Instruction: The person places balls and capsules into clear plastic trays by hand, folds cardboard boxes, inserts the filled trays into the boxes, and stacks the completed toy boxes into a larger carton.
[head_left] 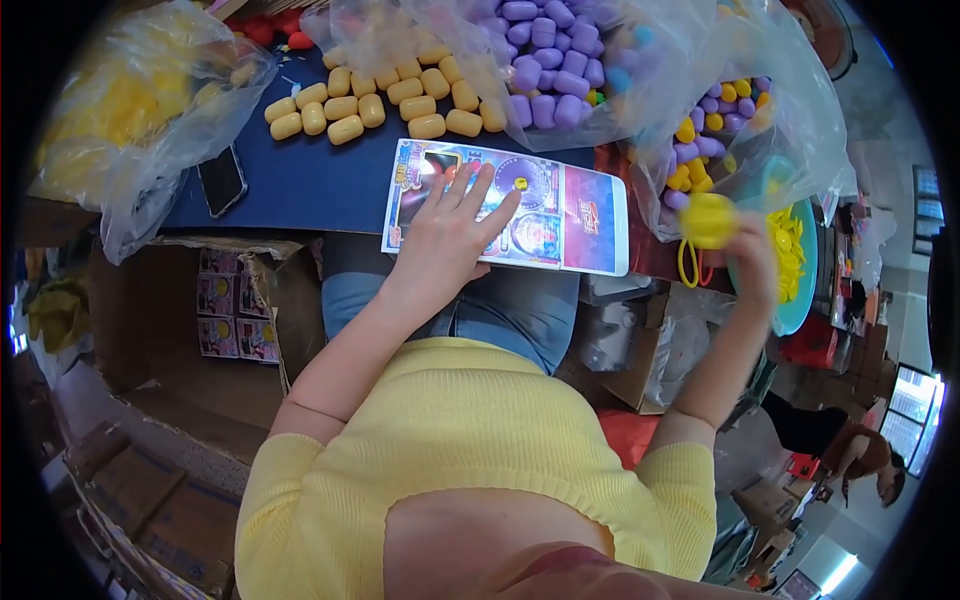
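Note:
My left hand (450, 230) lies with fingers spread on a printed card package (595, 220), blue and pink with round pictures. A small yellow piece (521, 184) sits on the card near my index fingertip. My right hand (752, 258), smeared by motion, is raised at the right by a turquoise basin (797, 315). Its fingers are closed on a round yellow object (708, 220), too blurred to name more exactly. Just below that object show a thin yellow loop (684, 264) and a red loop (707, 272); whether they are attached to it I cannot tell.
Orange-tan capsules (345, 129) and purple capsules (543, 32) lie along the back of the blue table. A phone (221, 182) rests at the left by a plastic bag (140, 110). Yellow pieces (787, 250) fill the basin. An open carton (180, 375) holding printed cards stands lower left.

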